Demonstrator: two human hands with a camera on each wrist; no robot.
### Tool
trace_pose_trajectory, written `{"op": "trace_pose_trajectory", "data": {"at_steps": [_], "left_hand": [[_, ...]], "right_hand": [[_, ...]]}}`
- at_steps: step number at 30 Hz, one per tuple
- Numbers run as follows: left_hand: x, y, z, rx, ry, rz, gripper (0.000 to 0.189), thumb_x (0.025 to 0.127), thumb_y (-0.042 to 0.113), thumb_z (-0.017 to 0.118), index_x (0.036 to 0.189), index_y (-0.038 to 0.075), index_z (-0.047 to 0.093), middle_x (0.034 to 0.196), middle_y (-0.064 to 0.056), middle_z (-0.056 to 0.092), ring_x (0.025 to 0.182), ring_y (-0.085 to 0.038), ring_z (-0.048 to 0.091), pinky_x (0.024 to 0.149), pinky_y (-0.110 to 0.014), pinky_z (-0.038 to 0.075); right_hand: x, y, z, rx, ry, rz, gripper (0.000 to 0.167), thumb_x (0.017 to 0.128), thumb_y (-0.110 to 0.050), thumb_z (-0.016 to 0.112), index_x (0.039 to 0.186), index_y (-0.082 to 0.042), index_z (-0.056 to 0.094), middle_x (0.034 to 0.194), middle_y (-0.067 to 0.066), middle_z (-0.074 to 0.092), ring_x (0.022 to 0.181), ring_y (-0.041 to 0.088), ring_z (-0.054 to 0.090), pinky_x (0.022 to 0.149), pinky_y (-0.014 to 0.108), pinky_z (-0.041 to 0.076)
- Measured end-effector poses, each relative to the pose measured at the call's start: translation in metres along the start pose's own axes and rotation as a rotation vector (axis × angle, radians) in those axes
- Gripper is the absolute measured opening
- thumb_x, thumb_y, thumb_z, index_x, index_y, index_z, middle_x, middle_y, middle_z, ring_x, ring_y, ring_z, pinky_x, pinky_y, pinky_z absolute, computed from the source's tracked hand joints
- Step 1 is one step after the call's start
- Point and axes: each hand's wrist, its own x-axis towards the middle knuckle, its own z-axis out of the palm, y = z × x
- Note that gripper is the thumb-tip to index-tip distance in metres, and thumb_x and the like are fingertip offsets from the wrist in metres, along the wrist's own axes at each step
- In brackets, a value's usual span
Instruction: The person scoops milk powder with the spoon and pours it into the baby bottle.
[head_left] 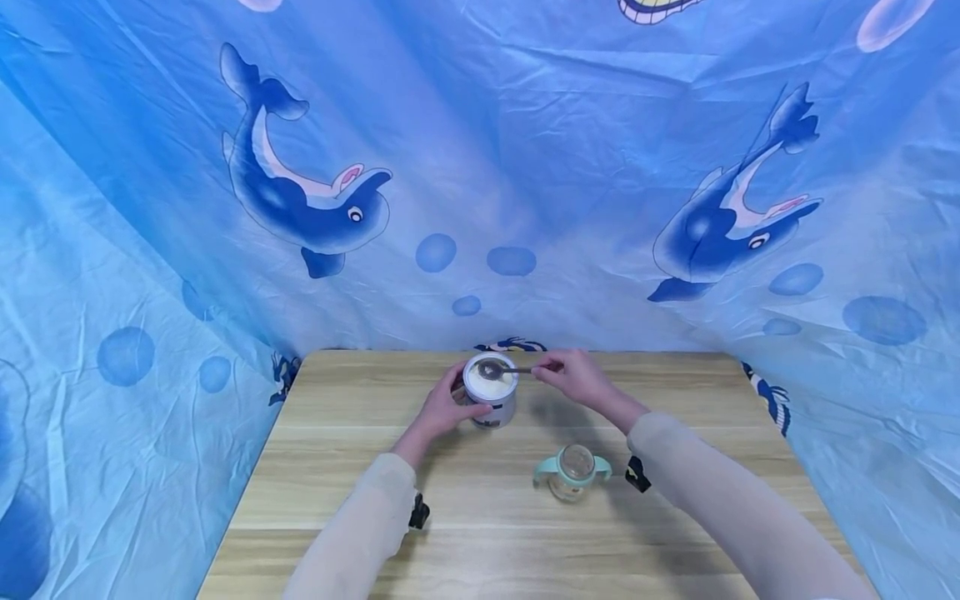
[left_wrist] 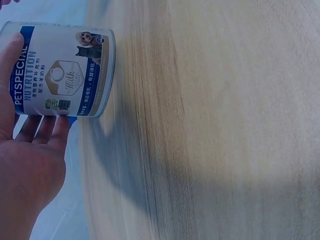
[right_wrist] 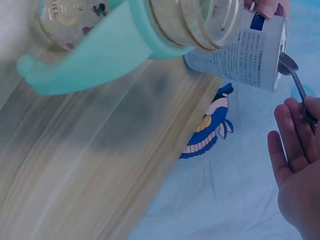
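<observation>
A can of pet milk powder (head_left: pixel 501 411) stands at the back of the table, its top open and pale powder showing inside. My left hand (head_left: pixel 442 408) grips it from the left, thumb in front; the left wrist view shows the printed label of the can (left_wrist: pixel 65 70) and the fingers curled behind. Between thumb and fingers, my right hand (head_left: pixel 576 377) pinches the handle of a metal spoon (head_left: pixel 491 369). The spoon's bowl lies over the can's mouth; whether it touches the powder I cannot tell. In the right wrist view the spoon (right_wrist: pixel 289 63) is at the can's rim.
A clear baby bottle (head_left: pixel 572 483) with a mint-green two-handled collar stands uncapped on the wooden table (head_left: pixel 360 467), nearer than the can and below the right forearm. Blue dolphin-printed cloth (head_left: pixel 480 167) hangs behind and along the sides.
</observation>
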Motion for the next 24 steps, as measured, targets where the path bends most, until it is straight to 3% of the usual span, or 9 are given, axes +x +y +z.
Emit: {"op": "trace_pose_trajectory", "data": {"at_steps": [4,24], "left_hand": [[0.001,-0.001,0.000,-0.012,0.001,-0.003,0.103,0.078,0.018,0.097,0.163,0.012,0.040,0.162,-0.014,0.048,0.151,-0.035,0.044,0.125,-0.048,0.039],[0.000,-0.004,-0.001,0.004,-0.007,0.012,0.101,0.079,0.019,0.097,0.162,0.012,0.041,0.160,-0.013,0.052,0.149,-0.033,0.048,0.124,-0.046,0.040]], "right_hand": [[0.001,-0.005,-0.001,-0.031,0.012,-0.023,0.015,0.104,-0.021,0.072,0.108,-0.009,0.081,0.096,-0.001,0.078,0.087,0.012,0.072,0.088,0.043,0.063],[0.005,-0.013,0.005,-0.111,-0.008,-0.091,0.010,0.101,-0.019,0.076,0.103,-0.011,0.082,0.089,-0.004,0.077,0.079,0.007,0.070,0.072,0.028,0.062]]}}
